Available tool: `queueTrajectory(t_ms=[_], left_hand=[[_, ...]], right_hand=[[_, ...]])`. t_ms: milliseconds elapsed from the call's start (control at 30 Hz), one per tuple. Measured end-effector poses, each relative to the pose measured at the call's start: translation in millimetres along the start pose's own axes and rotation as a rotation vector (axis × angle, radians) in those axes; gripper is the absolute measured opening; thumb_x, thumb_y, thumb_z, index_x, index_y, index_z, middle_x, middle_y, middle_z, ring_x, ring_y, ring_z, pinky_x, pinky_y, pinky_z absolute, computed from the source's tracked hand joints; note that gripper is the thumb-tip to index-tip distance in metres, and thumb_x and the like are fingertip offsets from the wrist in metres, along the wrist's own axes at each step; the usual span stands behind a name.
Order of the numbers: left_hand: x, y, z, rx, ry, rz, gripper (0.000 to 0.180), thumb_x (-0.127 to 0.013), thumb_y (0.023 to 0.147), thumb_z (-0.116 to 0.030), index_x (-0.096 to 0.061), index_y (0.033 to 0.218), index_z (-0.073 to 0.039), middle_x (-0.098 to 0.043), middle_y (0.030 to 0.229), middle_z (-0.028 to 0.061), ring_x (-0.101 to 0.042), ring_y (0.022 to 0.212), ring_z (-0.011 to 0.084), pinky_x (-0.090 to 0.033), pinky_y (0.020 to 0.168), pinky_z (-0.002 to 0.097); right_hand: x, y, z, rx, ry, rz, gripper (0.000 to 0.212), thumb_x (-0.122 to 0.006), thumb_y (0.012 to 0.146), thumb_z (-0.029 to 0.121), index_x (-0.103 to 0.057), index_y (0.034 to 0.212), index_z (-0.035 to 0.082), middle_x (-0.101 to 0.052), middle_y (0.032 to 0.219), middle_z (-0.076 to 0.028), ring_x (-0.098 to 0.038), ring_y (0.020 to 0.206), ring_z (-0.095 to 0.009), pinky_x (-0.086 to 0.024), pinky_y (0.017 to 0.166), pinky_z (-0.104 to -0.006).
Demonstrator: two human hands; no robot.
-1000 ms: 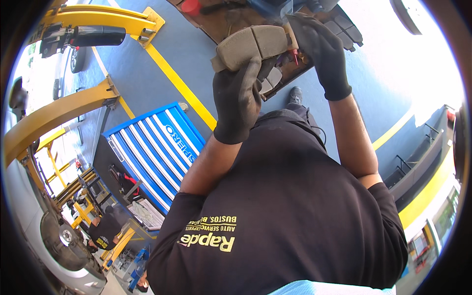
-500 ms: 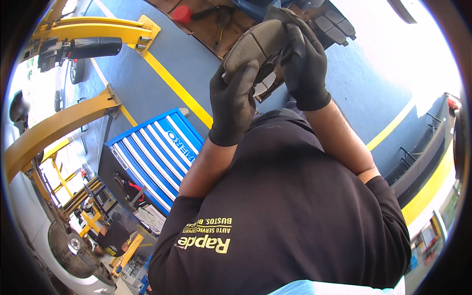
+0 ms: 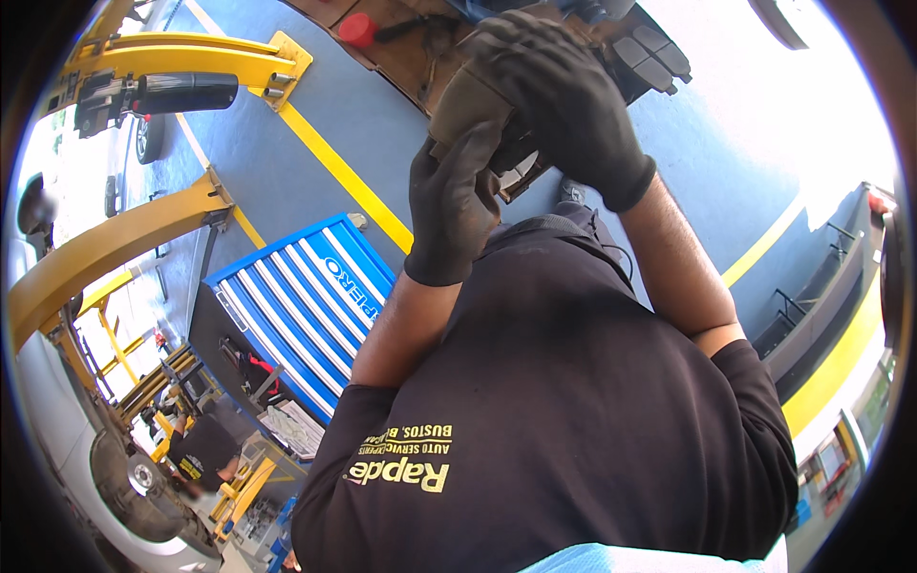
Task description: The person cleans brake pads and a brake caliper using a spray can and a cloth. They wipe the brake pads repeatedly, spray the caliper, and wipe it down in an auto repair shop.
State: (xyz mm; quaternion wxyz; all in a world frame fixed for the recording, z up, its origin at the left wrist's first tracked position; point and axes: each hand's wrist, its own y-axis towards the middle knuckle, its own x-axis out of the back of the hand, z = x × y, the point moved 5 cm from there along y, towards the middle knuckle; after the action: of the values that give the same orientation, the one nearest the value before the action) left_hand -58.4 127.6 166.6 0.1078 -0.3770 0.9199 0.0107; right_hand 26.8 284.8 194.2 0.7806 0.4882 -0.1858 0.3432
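The floor (image 3: 253, 177) is blue-grey and marked with a straight yellow line (image 3: 346, 167). At the left, a silver car (image 3: 57, 420) stands with its wheel hub (image 3: 143, 476) exposed; yellow lift arms (image 3: 110, 244) extend above and beside it. A co-worker in a black shirt (image 3: 205, 449) is near the car. A blue-and-white tool cabinet (image 3: 296, 286) stands between the car and the wearer.

The worktop (image 3: 399, 67) has a brown surface and lies at the top of the view, beyond the wearer's body. Another brake pad (image 3: 640, 65) is at its right side; a red round cap (image 3: 357, 30) is at its left, next to a black handle (image 3: 396, 31).

Both hands wear black gloves. The brake pad (image 3: 465, 103) in use is held between them, in front of the worktop and tilted. The left hand (image 3: 451, 196) grips its near end: the thumb presses along the visible face, and the other fingers are mostly hidden behind. The right hand (image 3: 564, 105) lies across the far end, palm down, fingers together and slightly curved. Whether these fingers close around the pad cannot be determined.
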Motion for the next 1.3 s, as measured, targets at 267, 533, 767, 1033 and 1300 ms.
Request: queueTrajectory(t_ms=[267, 533, 767, 1033, 1300], left_hand=[[-11.2, -11.4, 3.1, 0.215, -0.280, 0.001, 0.029, -0.068, 0.105, -0.011, -0.068, 0.129, 0.005, -0.075, 0.114, 0.0080, -0.076, 0.094, 0.0153, -0.056, 0.070, 0.0261], [-6.8, -17.7, 0.4, -0.517, 0.484, 0.172, 0.042, -0.064, 0.094, 0.020, -0.066, 0.131, 0.000, -0.068, 0.137, 0.0253, -0.075, 0.114, 0.0356, -0.066, 0.090, 0.0424], [-16.4, -18.1, 10.6, -0.360, 0.213, 0.252, 0.049, -0.048, 0.099, 0.022, -0.056, 0.142, 0.000, -0.062, 0.144, 0.0303, -0.066, 0.132, 0.0458, -0.063, 0.105, 0.0518], [-32.2, -20.1, 16.6, 0.325, -0.242, 0.145, 0.037, -0.064, 0.100, -0.008, -0.062, 0.134, 0.006, -0.072, 0.117, 0.0118, -0.075, 0.100, 0.0166, -0.063, 0.091, 0.0313], [-32.3, -12.7, -6.6, 0.282, -0.293, 0.220, 0.047, -0.055, 0.098, -0.012, -0.059, 0.139, 0.010, -0.074, 0.123, 0.0206, -0.079, 0.107, 0.0270, -0.065, 0.093, 0.0360]], right_hand=[[8.3, -0.9, 3.7, 0.060, -0.008, 0.066, 0.034, -0.075, 0.090, 0.013, -0.074, 0.124, 0.007, -0.071, 0.139, -0.013, -0.060, 0.143, -0.032, -0.039, 0.127, -0.0513], [16.0, -53.4, -70.6, -0.145, -0.111, -0.113, 0.030, -0.072, 0.092, 0.002, -0.071, 0.122, -0.001, -0.073, 0.132, -0.018, -0.072, 0.120, -0.033, -0.060, 0.101, -0.0401], [20.9, -47.9, -23.7, -0.374, 0.243, -0.280, 0.028, -0.064, 0.100, -0.005, -0.069, 0.128, -0.005, -0.073, 0.134, -0.018, -0.077, 0.102, -0.026, -0.063, 0.091, -0.0352], [23.5, -27.3, -1.5, -0.246, 0.158, -0.248, 0.036, -0.064, 0.100, 0.001, -0.068, 0.135, -0.001, -0.070, 0.139, -0.019, -0.071, 0.125, -0.030, -0.057, 0.108, -0.0436], [31.0, -12.6, -1.7, -0.053, -0.040, -0.005, 0.044, -0.072, 0.095, 0.011, -0.069, 0.138, 0.007, -0.069, 0.145, -0.011, -0.055, 0.147, -0.033, -0.039, 0.127, -0.0515]])
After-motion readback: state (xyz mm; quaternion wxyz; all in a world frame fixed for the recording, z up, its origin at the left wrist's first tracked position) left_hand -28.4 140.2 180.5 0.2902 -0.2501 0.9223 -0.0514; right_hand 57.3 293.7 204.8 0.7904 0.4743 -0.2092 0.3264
